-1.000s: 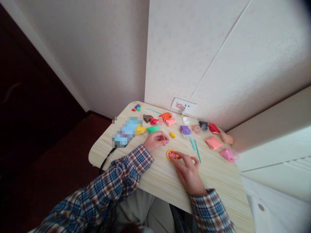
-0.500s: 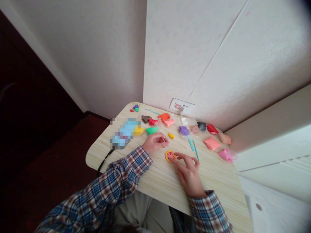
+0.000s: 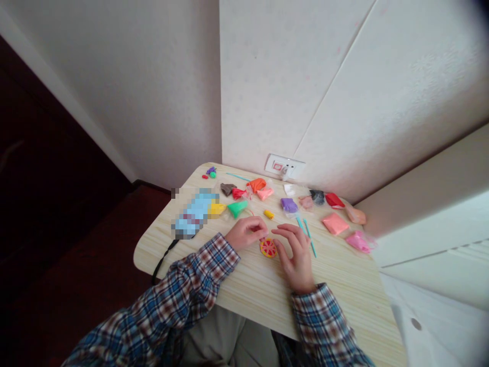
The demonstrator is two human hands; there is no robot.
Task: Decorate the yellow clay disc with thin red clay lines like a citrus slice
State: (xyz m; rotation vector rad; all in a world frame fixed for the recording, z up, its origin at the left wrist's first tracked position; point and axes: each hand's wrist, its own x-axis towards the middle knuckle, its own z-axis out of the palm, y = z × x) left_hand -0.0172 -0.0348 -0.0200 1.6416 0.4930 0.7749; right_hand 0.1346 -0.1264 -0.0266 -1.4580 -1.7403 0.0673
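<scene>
A small round clay piece (image 3: 268,247), yellow-rimmed with red and pink wedges like a citrus slice, lies flat on the table between my hands. My left hand (image 3: 248,232) is just above its upper left edge, thumb and forefinger pinched together. Whatever sits in that pinch, if anything, is too small to make out. On the other side, my right hand (image 3: 294,255) has its thumb and fingers apart, with the thumb at the disc's right edge. Beyond the hands lies a little yellow clay roll (image 3: 269,214). Two turquoise modelling tools (image 3: 310,238) rest behind my right hand, which partly covers one.
Bags of coloured clay line the back, among them green (image 3: 237,208), purple (image 3: 289,205), coral (image 3: 335,223) and pink (image 3: 359,241). A blurred-out blue object (image 3: 196,211) with a black strap lies left. Small clay fruit shapes (image 3: 211,172) sit at the far left corner. A wall socket (image 3: 284,165) is behind.
My right fingers have lifted off the disc's face and spread, leaving its red and pink pattern uncovered. My left hand has come closer to the disc with its fingers pinched.
</scene>
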